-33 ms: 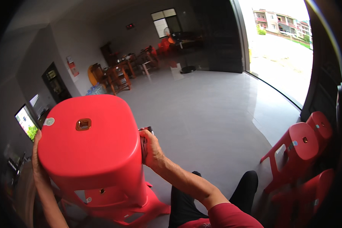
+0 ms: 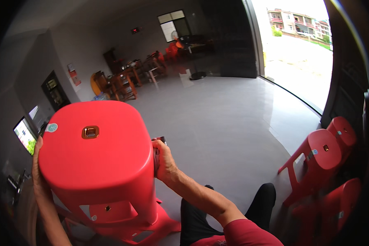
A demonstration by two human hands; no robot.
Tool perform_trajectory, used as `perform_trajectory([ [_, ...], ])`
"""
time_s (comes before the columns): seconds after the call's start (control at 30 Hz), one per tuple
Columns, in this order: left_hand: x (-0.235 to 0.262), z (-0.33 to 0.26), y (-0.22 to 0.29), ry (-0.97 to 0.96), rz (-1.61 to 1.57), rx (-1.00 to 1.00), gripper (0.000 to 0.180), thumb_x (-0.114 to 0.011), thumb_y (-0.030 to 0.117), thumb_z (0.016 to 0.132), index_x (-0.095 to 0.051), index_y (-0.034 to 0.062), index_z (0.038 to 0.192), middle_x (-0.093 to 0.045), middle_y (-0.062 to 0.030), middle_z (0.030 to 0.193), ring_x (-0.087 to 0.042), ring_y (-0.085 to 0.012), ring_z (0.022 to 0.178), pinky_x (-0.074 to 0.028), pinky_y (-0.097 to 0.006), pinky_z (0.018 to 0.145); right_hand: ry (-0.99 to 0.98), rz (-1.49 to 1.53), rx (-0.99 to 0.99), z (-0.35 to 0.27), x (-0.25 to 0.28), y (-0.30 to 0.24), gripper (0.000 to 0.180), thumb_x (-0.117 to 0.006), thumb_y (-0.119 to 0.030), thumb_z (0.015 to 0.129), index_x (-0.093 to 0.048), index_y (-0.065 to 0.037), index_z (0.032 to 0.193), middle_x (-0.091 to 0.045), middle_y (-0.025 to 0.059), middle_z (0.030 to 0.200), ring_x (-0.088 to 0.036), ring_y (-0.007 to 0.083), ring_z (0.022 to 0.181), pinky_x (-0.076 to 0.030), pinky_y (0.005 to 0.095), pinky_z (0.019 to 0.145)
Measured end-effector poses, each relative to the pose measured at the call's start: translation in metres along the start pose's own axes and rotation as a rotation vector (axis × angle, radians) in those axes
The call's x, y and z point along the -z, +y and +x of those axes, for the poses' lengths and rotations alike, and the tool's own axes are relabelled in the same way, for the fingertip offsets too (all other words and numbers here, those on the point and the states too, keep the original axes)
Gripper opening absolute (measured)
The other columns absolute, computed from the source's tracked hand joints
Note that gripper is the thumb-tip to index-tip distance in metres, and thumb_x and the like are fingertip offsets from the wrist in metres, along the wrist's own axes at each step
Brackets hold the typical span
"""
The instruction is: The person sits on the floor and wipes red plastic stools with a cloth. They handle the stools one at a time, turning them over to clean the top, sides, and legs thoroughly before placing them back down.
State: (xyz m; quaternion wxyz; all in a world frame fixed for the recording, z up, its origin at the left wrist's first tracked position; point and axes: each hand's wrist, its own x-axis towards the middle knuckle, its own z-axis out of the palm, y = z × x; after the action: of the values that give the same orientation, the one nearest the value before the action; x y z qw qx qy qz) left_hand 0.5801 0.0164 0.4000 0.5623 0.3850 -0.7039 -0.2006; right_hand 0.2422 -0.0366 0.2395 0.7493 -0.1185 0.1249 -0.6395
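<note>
A red plastic stool (image 2: 98, 160) stands right in front of me, its rounded seat uppermost and a brown-rimmed square hole in the middle. Below it shows another red stool (image 2: 166, 223), with splayed legs; how the two fit together is partly hidden. My left hand (image 2: 37, 149) presses against the left side of the upper stool, its fingertips mostly out of sight. At the right side, my right hand (image 2: 165, 159) is closed round a small dark thing with a black and silvery end (image 2: 161, 140), held up against the stool; its kind cannot be made out.
Several more red stools (image 2: 324, 153) line the right side beside the dark door. Grey floor (image 2: 217, 123) reaches a bright doorway (image 2: 295, 53). Wooden tables and chairs (image 2: 125, 84) and a standing fan (image 2: 197, 75) are at the back. My knees (image 2: 266, 197) are below.
The whole view has shifted slightly, so the room and the side stools sit a little further left. Both hands keep their places on the upper stool.
</note>
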Motion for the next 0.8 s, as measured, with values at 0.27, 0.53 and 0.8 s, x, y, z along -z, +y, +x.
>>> perform_trajectory([
  [0.27,-0.205,0.060,0.059,-0.285,-0.473,0.115,0.040,-0.056,0.038,0.094,-0.055,0.0075,0.119,-0.057,-0.0029,0.114,-0.053,-0.0115,0.107,-0.044,-0.030,0.097,-0.049,0.207,0.516,-0.044,0.103,-0.119,0.005,-0.051,-0.011,0.085,-0.052,-0.008,0.080,-0.052,-0.0019,0.072,-0.051,0.0084,0.066,-0.044,0.0254,0.061],
  [0.53,-0.374,0.022,-0.018,-0.578,-0.715,0.474,0.037,-0.065,0.037,0.086,-0.058,0.0090,0.110,-0.061,-0.0034,0.100,-0.057,-0.0141,0.096,-0.048,-0.031,0.089,0.507,-0.729,1.166,-0.122,0.258,-0.171,0.013,-0.058,-0.013,0.088,-0.058,-0.001,0.082,-0.064,0.0073,0.072,-0.060,0.0149,0.064,-0.048,0.0299,0.058],
  [0.8,-0.476,-0.110,-0.194,-0.613,-0.989,0.863,0.043,-0.059,0.036,0.088,-0.055,0.0055,0.117,-0.061,-0.0085,0.113,-0.059,-0.0212,0.104,-0.048,-0.037,0.093,0.787,-0.287,0.911,-0.183,0.354,-0.157,0.014,-0.059,-0.015,0.080,-0.063,-0.002,0.080,-0.060,-0.0012,0.071,-0.055,0.0083,0.064,-0.045,0.0252,0.058],
])
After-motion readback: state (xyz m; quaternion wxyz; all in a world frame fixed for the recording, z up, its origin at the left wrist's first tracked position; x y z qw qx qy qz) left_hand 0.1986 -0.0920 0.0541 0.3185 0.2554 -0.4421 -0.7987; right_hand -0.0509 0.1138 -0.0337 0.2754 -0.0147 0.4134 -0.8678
